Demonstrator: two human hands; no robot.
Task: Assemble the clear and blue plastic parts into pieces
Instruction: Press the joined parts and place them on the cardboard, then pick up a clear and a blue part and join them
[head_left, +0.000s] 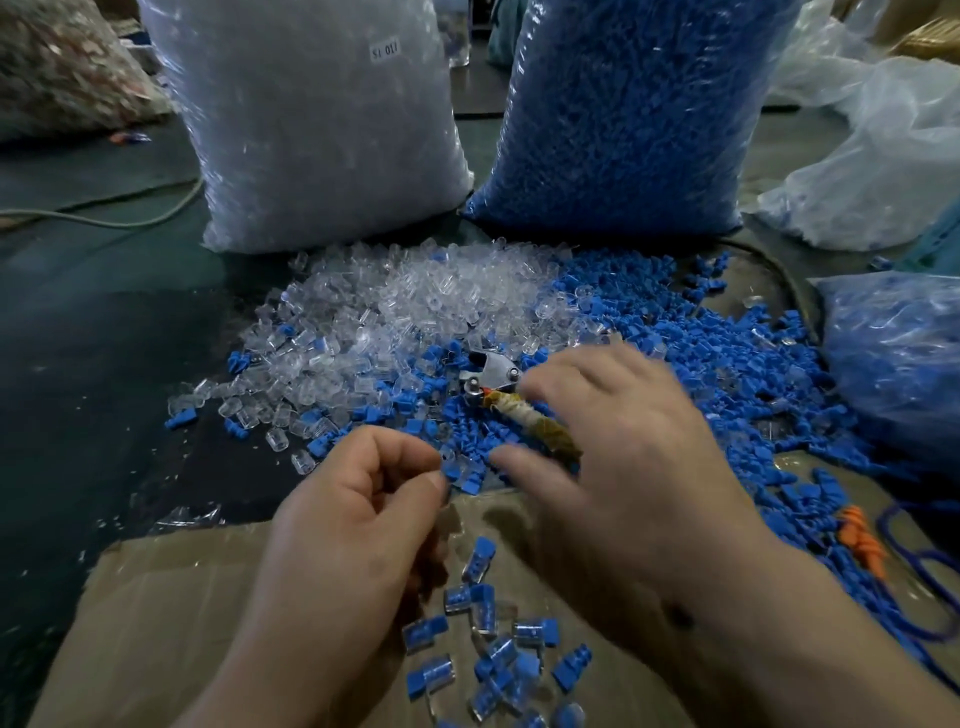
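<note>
On the table (78, 312) stand a clear-parts bag (322, 130) and blue-parts bag (623, 114).

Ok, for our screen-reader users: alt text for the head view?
A person's left hand, fingers curled, and right hand, spread, reach over loose blue parts beside clear parts. Assembled pieces lie on cardboard in front.
</note>
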